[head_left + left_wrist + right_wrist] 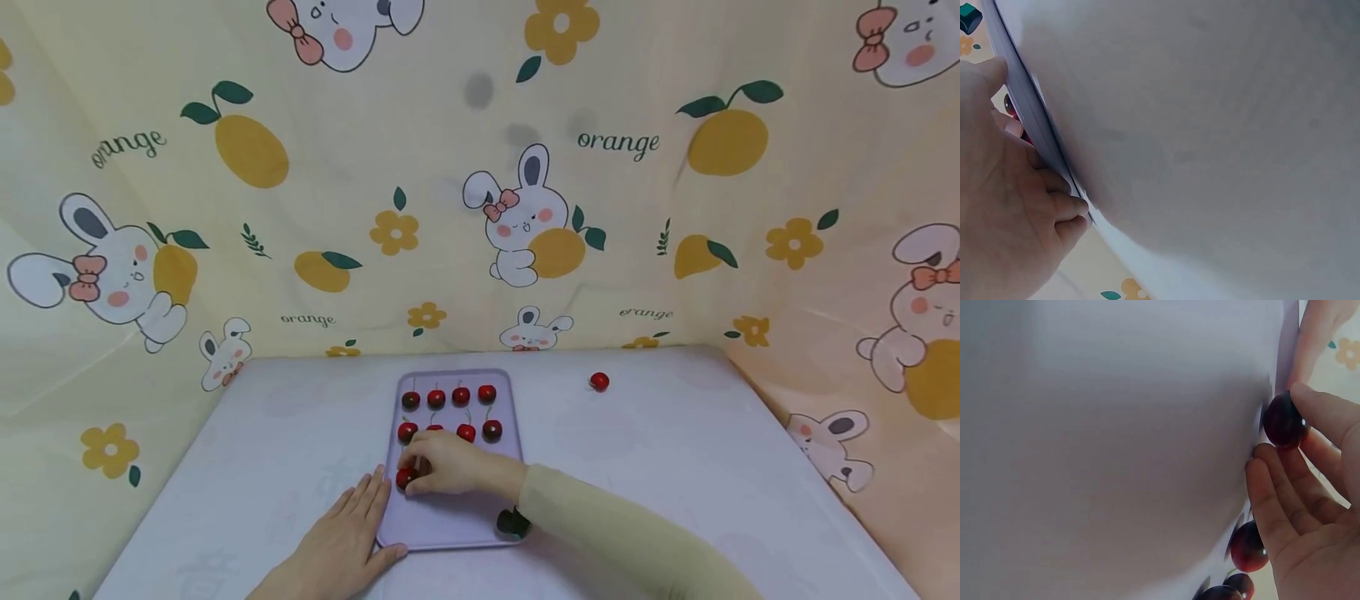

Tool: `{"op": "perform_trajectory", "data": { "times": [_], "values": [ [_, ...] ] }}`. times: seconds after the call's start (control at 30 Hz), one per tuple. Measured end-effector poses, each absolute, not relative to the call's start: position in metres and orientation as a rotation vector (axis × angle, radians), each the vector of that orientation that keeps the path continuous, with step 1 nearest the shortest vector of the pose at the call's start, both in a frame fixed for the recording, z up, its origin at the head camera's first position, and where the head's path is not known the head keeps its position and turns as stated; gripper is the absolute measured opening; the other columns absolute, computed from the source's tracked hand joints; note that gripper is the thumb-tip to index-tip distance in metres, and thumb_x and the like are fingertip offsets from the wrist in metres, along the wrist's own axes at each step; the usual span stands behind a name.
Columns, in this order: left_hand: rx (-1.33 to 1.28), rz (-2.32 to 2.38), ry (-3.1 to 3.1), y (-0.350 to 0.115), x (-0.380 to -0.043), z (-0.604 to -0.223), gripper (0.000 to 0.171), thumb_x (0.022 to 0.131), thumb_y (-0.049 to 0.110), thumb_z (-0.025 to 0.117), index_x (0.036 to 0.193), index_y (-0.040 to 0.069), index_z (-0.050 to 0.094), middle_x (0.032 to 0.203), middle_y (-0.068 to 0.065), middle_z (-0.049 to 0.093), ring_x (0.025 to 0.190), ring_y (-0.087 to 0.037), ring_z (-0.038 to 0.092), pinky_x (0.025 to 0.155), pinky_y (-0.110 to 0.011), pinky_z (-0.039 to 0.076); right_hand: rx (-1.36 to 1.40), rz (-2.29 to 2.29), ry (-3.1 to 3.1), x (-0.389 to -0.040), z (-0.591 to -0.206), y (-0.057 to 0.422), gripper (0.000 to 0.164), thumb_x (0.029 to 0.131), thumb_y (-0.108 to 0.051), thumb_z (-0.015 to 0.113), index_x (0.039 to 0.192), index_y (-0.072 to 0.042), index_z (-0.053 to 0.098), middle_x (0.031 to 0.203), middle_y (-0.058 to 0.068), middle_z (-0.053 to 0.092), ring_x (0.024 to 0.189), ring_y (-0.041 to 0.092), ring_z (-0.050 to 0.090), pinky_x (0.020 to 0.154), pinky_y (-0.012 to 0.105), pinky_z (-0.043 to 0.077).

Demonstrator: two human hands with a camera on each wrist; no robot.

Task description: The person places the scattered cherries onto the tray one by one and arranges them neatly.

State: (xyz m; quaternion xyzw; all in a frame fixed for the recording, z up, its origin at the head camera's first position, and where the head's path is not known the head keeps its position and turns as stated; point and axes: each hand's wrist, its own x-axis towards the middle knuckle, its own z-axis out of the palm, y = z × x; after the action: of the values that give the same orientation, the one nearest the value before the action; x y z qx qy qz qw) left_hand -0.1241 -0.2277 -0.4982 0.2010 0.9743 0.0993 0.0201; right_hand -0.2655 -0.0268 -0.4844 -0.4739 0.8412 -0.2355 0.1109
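A lilac tray [450,525] lies on the table with two rows of red cherries, several of them with stems up. My right hand [453,462] reaches over it from the right and pinches a dark red cherry [1285,420] between thumb and fingers, low at the tray's left side below the second row. This hand partly covers a cherry [435,429] of that row. My left hand [341,529] lies with straight fingers along the tray's left edge, its thumb at the near edge. In the left wrist view its fingers [1063,209] touch the tray's rim.
A single cherry [599,382] sits on the table to the right, beyond the tray. A dark object [513,522] shows under the right wrist, over the tray's near right corner. Patterned cloth [420,275] with rabbits and oranges walls the table at back and sides.
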Motion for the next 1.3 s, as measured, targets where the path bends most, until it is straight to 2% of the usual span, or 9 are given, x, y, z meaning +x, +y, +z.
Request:
{"op": "perform_trajectory", "data": {
  "times": [0.67, 0.97, 1.3],
  "values": [
    [0.616, 0.297, 3.007, -0.228, -0.125, -0.497, 0.094, 0.101, 0.065, 0.051, 0.154, -0.011, 0.039, 0.164, -0.028, 0.031, 0.15, -0.044, 0.034, 0.119, -0.058, 0.035, -1.336, -0.676, 2.504, -0.261, -0.484, -0.032, 0.033, 0.089, -0.032, 0.084, 0.119, -0.02, 0.075, 0.098, -0.013, 0.062, 0.081, -0.004, 0.056, 0.074, 0.011, 0.048],
    [0.623, 0.29, 3.01, -0.227, -0.125, -0.498, 0.093, 0.101, 0.064, 0.052, 0.153, -0.011, 0.04, 0.164, -0.028, 0.032, 0.15, -0.044, 0.035, 0.119, -0.058, 0.034, -1.347, -0.717, 2.52, -0.261, -0.482, -0.028, 0.032, 0.089, -0.031, 0.085, 0.118, -0.02, 0.076, 0.103, -0.011, 0.066, 0.083, -0.005, 0.057, 0.076, 0.011, 0.048],
    [0.613, 0.296, 3.014, -0.226, -0.124, -0.497, 0.093, 0.1, 0.065, 0.053, 0.152, -0.011, 0.043, 0.163, -0.028, 0.034, 0.149, -0.044, 0.037, 0.118, -0.059, 0.035, -1.273, -0.913, 2.507, -0.262, -0.468, -0.008, 0.034, 0.092, -0.028, 0.082, 0.122, -0.015, 0.075, 0.114, -0.004, 0.07, 0.095, 0.006, 0.063, 0.08, 0.014, 0.052]
  ]
}}
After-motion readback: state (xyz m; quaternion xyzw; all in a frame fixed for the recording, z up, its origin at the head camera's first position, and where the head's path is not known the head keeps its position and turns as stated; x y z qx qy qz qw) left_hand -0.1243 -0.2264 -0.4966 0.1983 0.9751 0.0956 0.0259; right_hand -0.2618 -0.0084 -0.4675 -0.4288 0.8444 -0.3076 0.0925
